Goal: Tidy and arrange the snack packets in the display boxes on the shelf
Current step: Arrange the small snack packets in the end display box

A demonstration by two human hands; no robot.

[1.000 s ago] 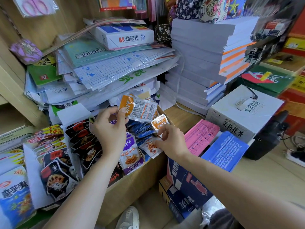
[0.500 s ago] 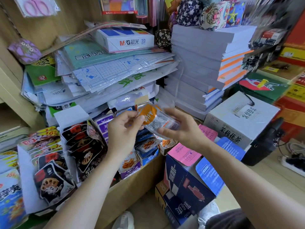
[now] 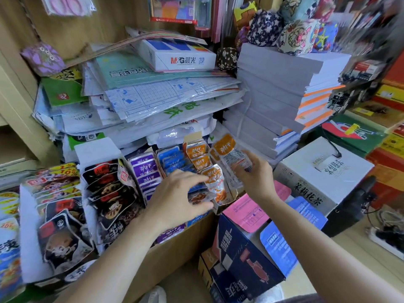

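Several display boxes (image 3: 97,149) crowd the shelf (image 3: 166,259) beneath paper stacks (image 3: 273,84).

Snack packets (image 3: 227,149) are glossy, crinkled plastic film; display boxes (image 3: 97,149) matt cardboard; back panel (image 3: 87,29) smooth pale wood; paper stack (image 3: 273,84) matt.

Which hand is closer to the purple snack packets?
Left. The left hand lies just right of the purple packets; the right hand is farther right, holding an orange packet.
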